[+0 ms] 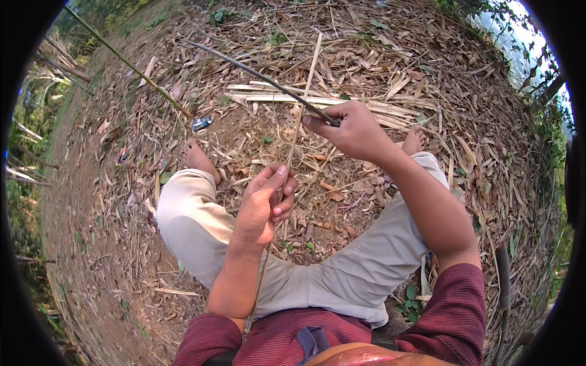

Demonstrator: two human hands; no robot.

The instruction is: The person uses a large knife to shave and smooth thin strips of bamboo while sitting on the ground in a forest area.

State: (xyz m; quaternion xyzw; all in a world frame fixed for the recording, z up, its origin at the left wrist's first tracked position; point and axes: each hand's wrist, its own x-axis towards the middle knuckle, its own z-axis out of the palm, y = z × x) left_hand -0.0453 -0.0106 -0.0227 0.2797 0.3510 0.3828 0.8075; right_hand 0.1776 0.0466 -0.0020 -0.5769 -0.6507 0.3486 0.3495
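Observation:
My left hand (265,201) is closed around a thin, pale bamboo strip (309,76), thumb on top. The strip runs from beyond my hands back past my left forearm to my shirt. My right hand (354,131) grips the near end of a long, narrow dark knife (244,68), seen nearly edge-on, which points away to the far left. The knife crosses the strip beyond my left hand; whether they touch I cannot tell. Fine pale shavings (293,137) lie on the ground below the crossing.
Several split bamboo strips (268,97) lie in a bundle beyond my feet. A small dark blue packet (201,123) rests near my left foot, beside the end of a long green pole (134,70). Dry leaves (427,67) cover the ground around my spread legs.

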